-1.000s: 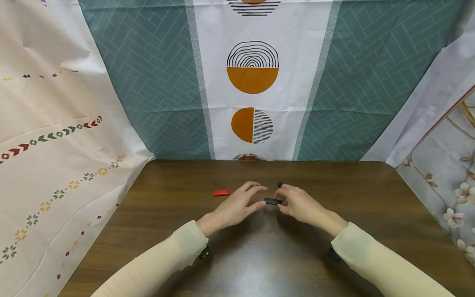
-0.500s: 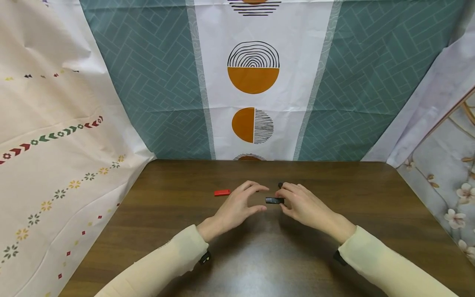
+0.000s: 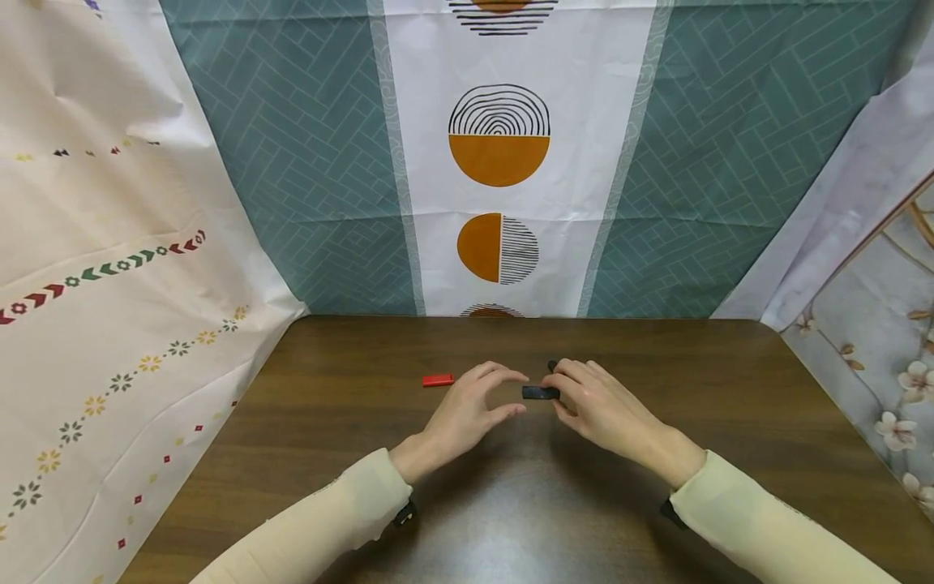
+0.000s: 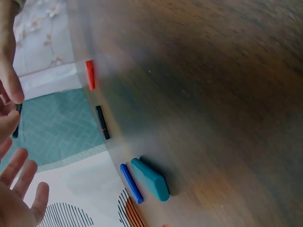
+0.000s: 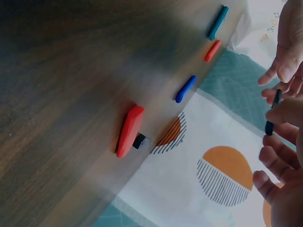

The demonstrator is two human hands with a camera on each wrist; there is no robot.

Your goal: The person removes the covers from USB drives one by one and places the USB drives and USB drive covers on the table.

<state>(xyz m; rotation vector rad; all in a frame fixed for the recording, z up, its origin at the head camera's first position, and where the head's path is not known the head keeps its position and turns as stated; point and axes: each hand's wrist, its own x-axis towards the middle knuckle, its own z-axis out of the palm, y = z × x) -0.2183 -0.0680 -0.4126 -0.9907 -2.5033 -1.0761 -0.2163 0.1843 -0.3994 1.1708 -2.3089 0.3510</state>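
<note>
My right hand point(image 3: 601, 401) pinches one end of a small black flat stick point(image 3: 538, 392), held roughly level just above the table. In the right wrist view the black stick point(image 5: 273, 111) lies between the right hand's point(image 5: 281, 156) thumb and fingers. The left hand point(image 3: 470, 405) stands across from its free end, thumb and fingers parted with a gap to the stick. The left wrist view has the left hand point(image 4: 19, 189) with spread fingers below the stick point(image 4: 17, 120). Past the right fingertips lies a dark piece point(image 3: 552, 365), mostly hidden by the hand.
A small red stick point(image 3: 438, 380) lies left of the left hand on the brown table point(image 3: 350, 349). The wrist views show further pieces: a blue stick point(image 4: 131, 183), a teal block point(image 4: 150, 179), a black stick point(image 4: 102, 122) and a bevelled red block point(image 5: 129, 131). Patterned cloth point(image 3: 503, 162) hangs behind.
The black stick has turned in the right hand, its lettered face no longer showing. The left thumb, at the stick's end a second ago, now stands off from it.
</note>
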